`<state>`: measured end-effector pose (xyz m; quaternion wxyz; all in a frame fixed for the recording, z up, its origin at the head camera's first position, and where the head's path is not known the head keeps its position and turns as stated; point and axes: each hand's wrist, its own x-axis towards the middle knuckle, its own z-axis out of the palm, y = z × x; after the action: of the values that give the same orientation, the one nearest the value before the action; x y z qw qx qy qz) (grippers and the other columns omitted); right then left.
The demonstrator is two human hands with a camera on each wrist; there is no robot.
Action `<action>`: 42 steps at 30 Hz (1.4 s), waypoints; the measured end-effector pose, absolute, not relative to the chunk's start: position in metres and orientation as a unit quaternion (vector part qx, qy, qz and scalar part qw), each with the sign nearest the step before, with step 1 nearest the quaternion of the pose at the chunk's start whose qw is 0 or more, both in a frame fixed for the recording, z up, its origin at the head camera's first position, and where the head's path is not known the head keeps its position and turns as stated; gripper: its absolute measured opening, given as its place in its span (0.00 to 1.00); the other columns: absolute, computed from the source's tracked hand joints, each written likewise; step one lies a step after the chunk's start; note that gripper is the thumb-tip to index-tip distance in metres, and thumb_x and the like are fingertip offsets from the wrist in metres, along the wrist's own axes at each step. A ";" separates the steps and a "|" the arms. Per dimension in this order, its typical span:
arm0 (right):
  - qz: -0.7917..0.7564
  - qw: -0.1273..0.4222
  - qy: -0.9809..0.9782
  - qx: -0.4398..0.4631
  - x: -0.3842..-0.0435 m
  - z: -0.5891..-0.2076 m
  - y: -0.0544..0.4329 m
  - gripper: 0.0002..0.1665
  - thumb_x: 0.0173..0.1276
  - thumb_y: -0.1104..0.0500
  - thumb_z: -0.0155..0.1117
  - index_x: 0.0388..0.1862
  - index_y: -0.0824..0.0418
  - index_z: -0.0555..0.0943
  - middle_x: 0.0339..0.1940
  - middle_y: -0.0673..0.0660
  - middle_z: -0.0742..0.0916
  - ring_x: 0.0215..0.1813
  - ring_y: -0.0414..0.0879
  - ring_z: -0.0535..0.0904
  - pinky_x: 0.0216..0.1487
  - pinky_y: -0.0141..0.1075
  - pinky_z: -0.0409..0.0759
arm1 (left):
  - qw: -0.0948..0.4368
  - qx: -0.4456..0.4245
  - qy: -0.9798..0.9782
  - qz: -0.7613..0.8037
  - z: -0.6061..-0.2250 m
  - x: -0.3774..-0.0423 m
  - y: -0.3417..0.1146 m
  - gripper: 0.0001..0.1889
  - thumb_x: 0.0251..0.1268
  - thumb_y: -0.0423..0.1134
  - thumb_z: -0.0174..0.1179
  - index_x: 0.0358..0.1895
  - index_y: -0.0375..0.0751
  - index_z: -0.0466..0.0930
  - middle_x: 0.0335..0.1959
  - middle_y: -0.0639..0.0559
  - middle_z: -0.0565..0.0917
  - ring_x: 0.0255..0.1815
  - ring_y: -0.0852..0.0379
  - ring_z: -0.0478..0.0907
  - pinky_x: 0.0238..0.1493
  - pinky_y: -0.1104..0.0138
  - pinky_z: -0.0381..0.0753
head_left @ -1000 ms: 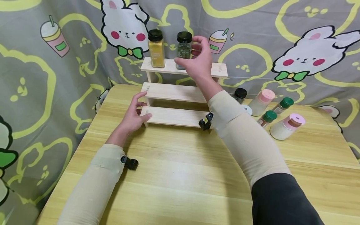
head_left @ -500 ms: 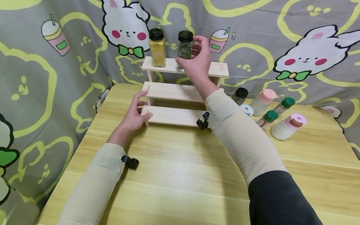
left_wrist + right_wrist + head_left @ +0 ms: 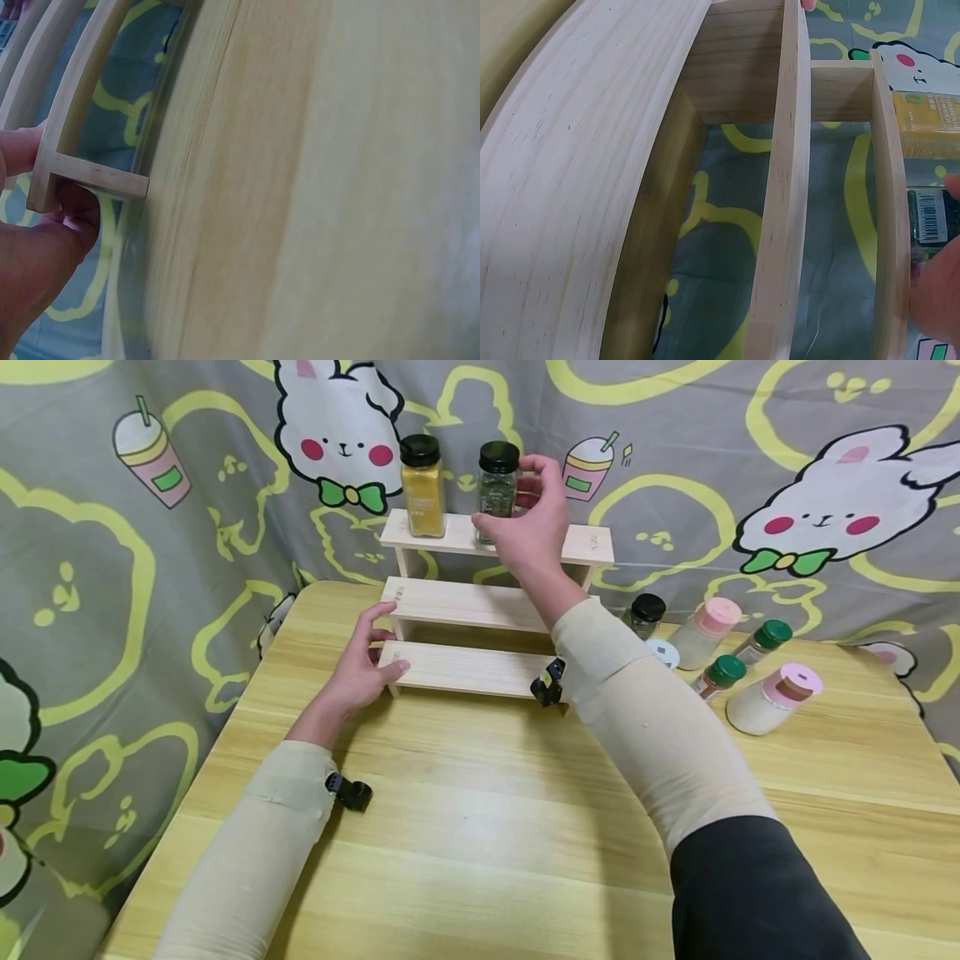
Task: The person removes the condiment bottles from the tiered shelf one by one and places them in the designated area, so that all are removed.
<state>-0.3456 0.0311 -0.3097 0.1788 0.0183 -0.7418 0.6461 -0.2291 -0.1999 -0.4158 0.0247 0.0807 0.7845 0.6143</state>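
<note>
A three-tier wooden rack (image 3: 465,602) stands at the back of the table. My right hand (image 3: 534,522) holds a square glass spice jar (image 3: 497,489) with dark green contents and a black lid, upright at the top tier; its base is partly behind my thumb. Left of it, a similar jar of yellow powder (image 3: 423,497) sits on that tier. My left hand (image 3: 362,664) grips the left end of the lowest tier; in the left wrist view its fingers curl under the board (image 3: 97,174). A barcode label shows on the green jar (image 3: 932,217) in the right wrist view.
Right of the rack stand a black-lidded jar (image 3: 645,614), a white round lid (image 3: 662,653), two pink-capped jars, the nearer one (image 3: 765,703) with white contents, and two green-capped bottles, one of them (image 3: 723,672) in front. A patterned curtain (image 3: 675,485) hangs behind the table.
The view shifts slightly. Both hands keep their holds, and the green jar stays at about the same spot on the top tier.
</note>
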 end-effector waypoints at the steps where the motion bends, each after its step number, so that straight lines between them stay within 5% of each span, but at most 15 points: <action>1: 0.646 0.179 -0.742 0.018 -0.345 -0.310 0.031 0.44 0.45 0.68 0.83 0.59 0.50 0.71 0.53 0.52 0.78 0.52 0.46 0.75 0.52 0.31 0.75 | 0.024 0.081 0.784 0.615 -0.420 -0.231 -0.201 0.44 0.61 0.15 0.58 0.77 0.50 0.54 0.59 0.28 0.64 0.47 0.41 0.70 0.43 0.64 0.74; 42: 0.657 0.215 -0.720 0.061 -0.295 -0.292 0.054 0.42 0.42 0.71 0.83 0.55 0.53 0.73 0.48 0.53 0.79 0.48 0.47 0.77 0.48 0.37 0.79 | 0.027 0.079 0.781 0.619 -0.415 -0.227 -0.197 0.43 0.62 0.15 0.58 0.77 0.48 0.53 0.57 0.28 0.64 0.46 0.41 0.70 0.42 0.66 0.75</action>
<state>-0.2953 0.0538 -0.2917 0.2150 0.0615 -0.7198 0.6572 -0.2265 -0.1973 -0.4146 0.0266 0.0792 0.7810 0.6189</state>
